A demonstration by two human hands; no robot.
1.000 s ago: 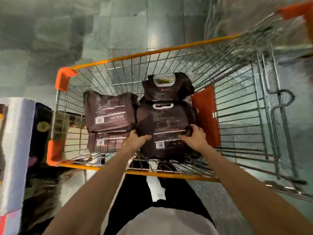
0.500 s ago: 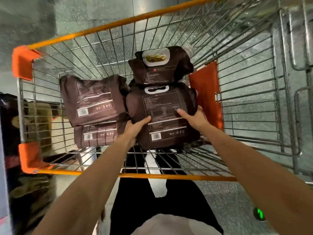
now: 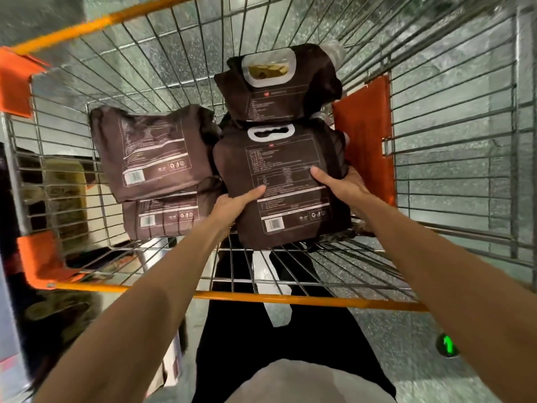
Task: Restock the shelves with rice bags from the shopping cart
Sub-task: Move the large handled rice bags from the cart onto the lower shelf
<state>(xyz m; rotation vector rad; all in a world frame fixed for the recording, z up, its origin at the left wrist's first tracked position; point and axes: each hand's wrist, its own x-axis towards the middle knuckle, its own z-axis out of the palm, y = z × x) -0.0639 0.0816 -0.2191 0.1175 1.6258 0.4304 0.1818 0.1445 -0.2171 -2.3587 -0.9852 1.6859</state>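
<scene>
Fingers (image 3: 252, 194) of our left hand (image 3: 231, 205) and right hand (image 3: 341, 189) grip the near rice bag (image 3: 286, 158) by its two sides. The thumbs lie flat on its printed face and the rest are hidden behind it. We hold it inside the shopping cart (image 3: 290, 299), at the basket's right, with its white handle cut-out pointing away from us. Just beyond it leans a windowed bag (image 3: 270, 112) whose clear panel shows yellowish contents. To the left, an upper bag (image 3: 154, 152) lies stacked on a lower bag (image 3: 165, 218). An orange flap (image 3: 363, 135) stands against the right wall. The basket is chrome wire with an orange rim. Through it we see a grey speckled floor (image 3: 392, 338) bearing a green arrow (image 3: 448, 344). All the bags are matte, dark brown and pillow-shaped, with barcodes.
</scene>
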